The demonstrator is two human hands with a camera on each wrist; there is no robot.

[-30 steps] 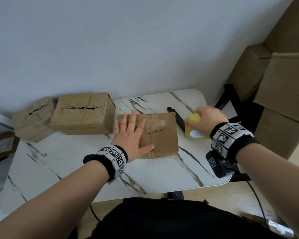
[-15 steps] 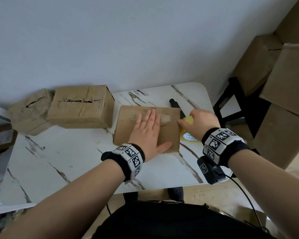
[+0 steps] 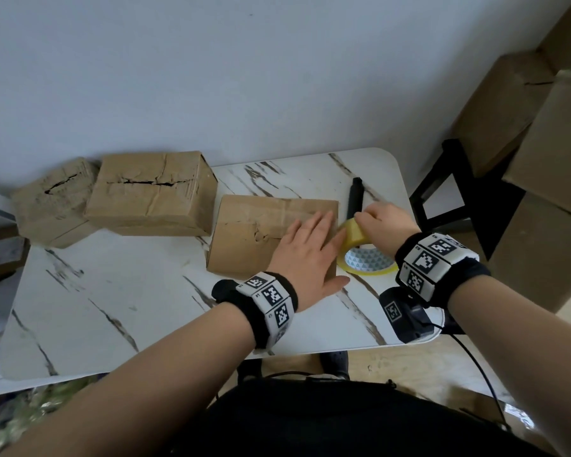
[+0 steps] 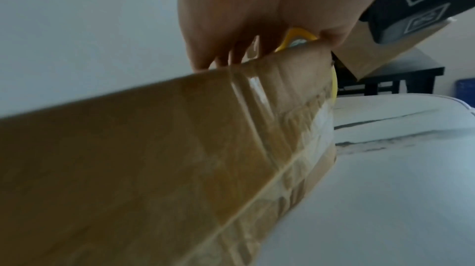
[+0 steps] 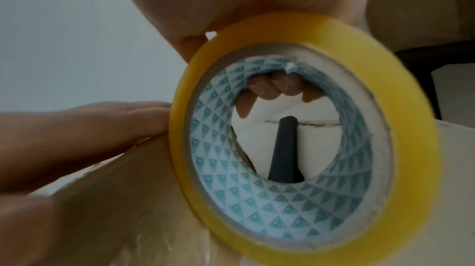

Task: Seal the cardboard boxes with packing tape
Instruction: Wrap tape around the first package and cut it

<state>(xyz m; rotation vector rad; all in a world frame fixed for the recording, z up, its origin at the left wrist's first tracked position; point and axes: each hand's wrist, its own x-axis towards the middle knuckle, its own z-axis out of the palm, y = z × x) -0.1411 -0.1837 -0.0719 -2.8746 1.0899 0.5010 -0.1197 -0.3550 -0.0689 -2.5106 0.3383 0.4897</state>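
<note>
A flat cardboard box (image 3: 254,232) lies on the marble table (image 3: 112,305), with clear tape along its top seam. My left hand (image 3: 307,245) lies flat with straight fingers on the box's right end (image 4: 154,148), pressing it down. My right hand (image 3: 381,222) grips the yellow roll of packing tape (image 3: 360,255) at the box's right edge, fingers curled through the core (image 5: 280,85). The roll (image 5: 303,140) touches the box corner. Two more boxes, one (image 3: 152,192) and another (image 3: 53,202), sit at the back left with split top seams.
A black utility knife (image 3: 355,197) lies on the table just behind the roll. A black stool (image 3: 455,192) and stacked large cardboard boxes (image 3: 548,166) stand to the right. A white wall (image 3: 244,77) runs behind the table.
My left hand slid right along the box top to its right end. My right hand brought the roll down against the box's right edge.
</note>
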